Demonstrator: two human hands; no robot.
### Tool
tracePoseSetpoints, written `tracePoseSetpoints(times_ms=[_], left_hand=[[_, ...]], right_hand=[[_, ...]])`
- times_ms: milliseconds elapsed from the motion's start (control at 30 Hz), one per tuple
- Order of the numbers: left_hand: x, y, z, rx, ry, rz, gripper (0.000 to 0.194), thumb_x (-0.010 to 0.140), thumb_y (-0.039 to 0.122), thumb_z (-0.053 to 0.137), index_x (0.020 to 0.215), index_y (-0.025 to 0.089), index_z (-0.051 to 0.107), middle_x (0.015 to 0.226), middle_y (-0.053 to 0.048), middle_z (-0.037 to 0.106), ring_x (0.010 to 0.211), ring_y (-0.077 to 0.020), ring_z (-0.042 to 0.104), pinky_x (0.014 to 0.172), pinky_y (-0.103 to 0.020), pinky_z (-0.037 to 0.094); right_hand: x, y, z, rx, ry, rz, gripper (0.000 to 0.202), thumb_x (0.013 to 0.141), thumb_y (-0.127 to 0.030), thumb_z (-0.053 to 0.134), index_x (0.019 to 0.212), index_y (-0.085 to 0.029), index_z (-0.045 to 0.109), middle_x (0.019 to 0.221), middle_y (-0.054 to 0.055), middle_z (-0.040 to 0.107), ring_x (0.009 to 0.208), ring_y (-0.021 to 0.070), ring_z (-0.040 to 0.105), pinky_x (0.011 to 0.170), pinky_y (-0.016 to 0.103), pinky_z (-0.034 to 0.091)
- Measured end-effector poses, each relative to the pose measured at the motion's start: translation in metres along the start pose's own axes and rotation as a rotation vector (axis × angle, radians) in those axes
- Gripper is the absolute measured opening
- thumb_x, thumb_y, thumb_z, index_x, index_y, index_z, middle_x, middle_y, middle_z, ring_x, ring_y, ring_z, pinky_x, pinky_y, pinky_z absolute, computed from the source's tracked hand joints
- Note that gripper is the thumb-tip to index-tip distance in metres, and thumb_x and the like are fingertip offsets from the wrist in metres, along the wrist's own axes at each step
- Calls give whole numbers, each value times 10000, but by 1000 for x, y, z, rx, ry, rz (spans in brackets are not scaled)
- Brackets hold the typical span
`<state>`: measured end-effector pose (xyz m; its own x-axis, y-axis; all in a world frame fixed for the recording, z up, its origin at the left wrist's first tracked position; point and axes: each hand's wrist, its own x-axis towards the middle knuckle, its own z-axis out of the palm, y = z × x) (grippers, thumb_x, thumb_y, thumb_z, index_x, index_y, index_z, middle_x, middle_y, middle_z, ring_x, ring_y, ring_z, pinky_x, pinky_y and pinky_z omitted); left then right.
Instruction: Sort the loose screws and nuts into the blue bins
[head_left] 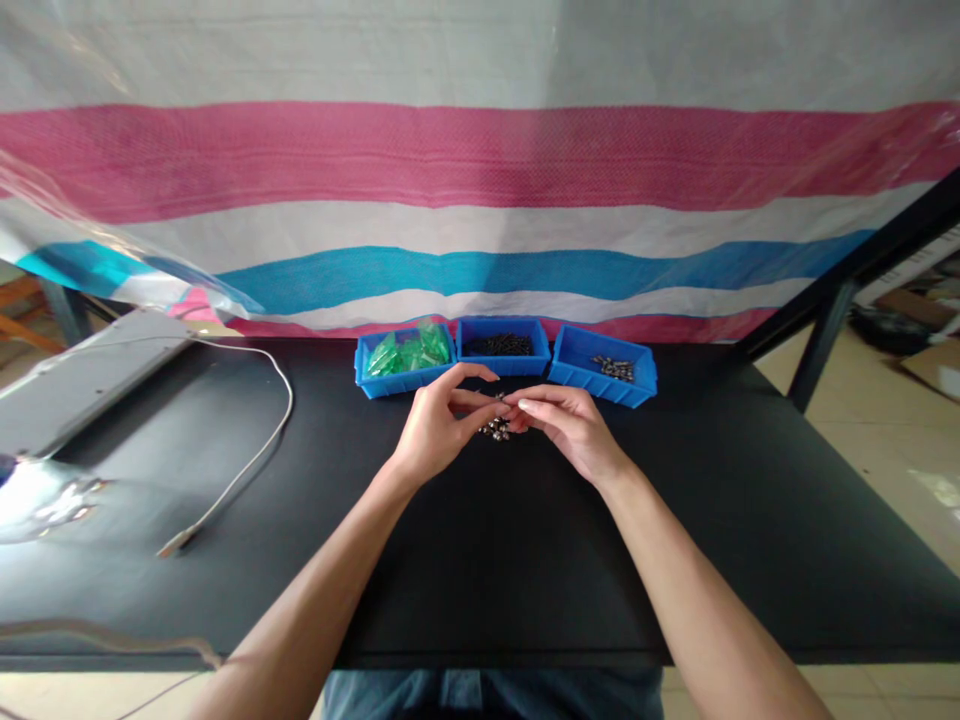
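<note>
My left hand [442, 420] and my right hand [574, 425] meet at the fingertips over a small pile of shiny metal pieces [495, 430] on the black table. The right thumb and fingers are pinched together; whatever they hold is too small to name. My left thumb and a finger close in on the same spot, while the left index finger arches above. Just beyond the hands stand three blue bins: a left bin [405, 382] with green plastic packets [409, 350], a middle bin [469, 330] with dark screws [506, 344], and a right bin [600, 383] with small metal parts [615, 368].
A white cable [259, 455] curves over the table [510, 580] at the left, near a grey panel [97, 370] and a shiny clear plastic bag [45, 495]. Behind the bins hangs a striped sheet [480, 160]. A black metal frame [821, 330] stands at the right.
</note>
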<state>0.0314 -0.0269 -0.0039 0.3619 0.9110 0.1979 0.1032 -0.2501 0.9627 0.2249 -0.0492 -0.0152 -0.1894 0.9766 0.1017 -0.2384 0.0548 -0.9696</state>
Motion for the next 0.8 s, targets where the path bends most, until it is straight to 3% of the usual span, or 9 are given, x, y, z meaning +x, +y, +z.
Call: tracePoseSetpoints(times_ms=[167,233,300,400,500,533,600,800], left_hand=[[2,-3,0,98,-6,63,282,891,385,702,1085,185,656,922,-56,797,876,-235,772,804,-306,613],[3,-7,-2,284,22,149,194,947,314,621,1074,188,696,996,-61,791,936,-222,755,870,-324,601],[4,-13,-5,512,25,237,225,967,211,554,1120,192,718,1121,-75,770,1043,-225,723,960,-360,574],[5,-26,-9,775,-41,296,325,948,99,507,1168,183,731,1282,-90,714,1167,-241,666,1026,-412,549],[6,-37,-12,879,-68,303,312,934,83,527,1131,168,754,1242,-92,734,1111,-242,684,982,-409,578],[6,-39,-12,885,-68,303,300,936,90,534,1121,165,758,1215,-93,746,1093,-242,691,972,-404,583],[6,-40,-12,880,-59,291,280,940,101,545,1103,156,765,1169,-97,762,1069,-244,703,960,-397,587],[6,-35,-12,851,12,183,291,902,75,552,1056,183,775,1067,-79,782,972,-231,735,907,-354,595]], right_hand=[[1,0,0,39,51,20,176,807,-351,774,838,-182,811,796,58,790,701,176,724,674,298,575],[2,2,0,46,110,-14,166,800,-345,769,812,-184,809,786,53,787,694,175,725,669,297,580],[4,3,-1,60,185,-68,152,789,-334,763,803,-189,807,802,55,788,698,181,729,698,321,594],[8,4,-3,72,417,-211,140,781,-293,733,842,-190,804,870,64,797,769,210,749,792,379,604],[12,6,-10,68,737,-342,166,768,-256,696,884,-194,797,991,66,795,883,233,759,863,402,591],[13,7,-12,61,787,-349,180,764,-245,690,903,-195,793,1031,69,789,920,237,757,879,399,583],[14,8,-16,50,808,-337,221,758,-225,687,955,-195,785,1084,78,776,951,237,754,882,383,574],[12,7,-14,4,715,-314,263,773,-240,687,1024,-200,751,1085,77,771,874,211,750,784,340,572]])
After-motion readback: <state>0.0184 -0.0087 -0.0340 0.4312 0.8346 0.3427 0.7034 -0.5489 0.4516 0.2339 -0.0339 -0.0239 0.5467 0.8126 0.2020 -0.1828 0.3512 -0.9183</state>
